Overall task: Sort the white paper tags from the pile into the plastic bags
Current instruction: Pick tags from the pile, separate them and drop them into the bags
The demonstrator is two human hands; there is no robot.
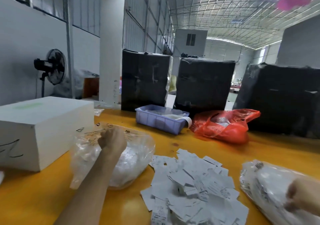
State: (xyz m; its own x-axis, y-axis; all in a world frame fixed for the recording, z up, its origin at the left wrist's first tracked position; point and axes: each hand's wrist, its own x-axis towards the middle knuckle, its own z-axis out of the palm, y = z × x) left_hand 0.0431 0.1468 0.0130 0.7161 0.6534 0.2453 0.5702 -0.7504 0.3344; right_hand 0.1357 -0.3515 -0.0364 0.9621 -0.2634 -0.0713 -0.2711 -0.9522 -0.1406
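- Reaching forward, the left hand (112, 140) curls its fingers round the top of the left plastic bag (131, 162), which lies on the yellow tabletop (259, 153).
- Pile of white paper tags (192, 186): loose on the tabletop, right of the left hand, between both hands.
- Right hand (303, 197): blurred, resting on the right plastic bag (259, 181); its grip cannot be told.
- White box (39, 127): left of the left hand.
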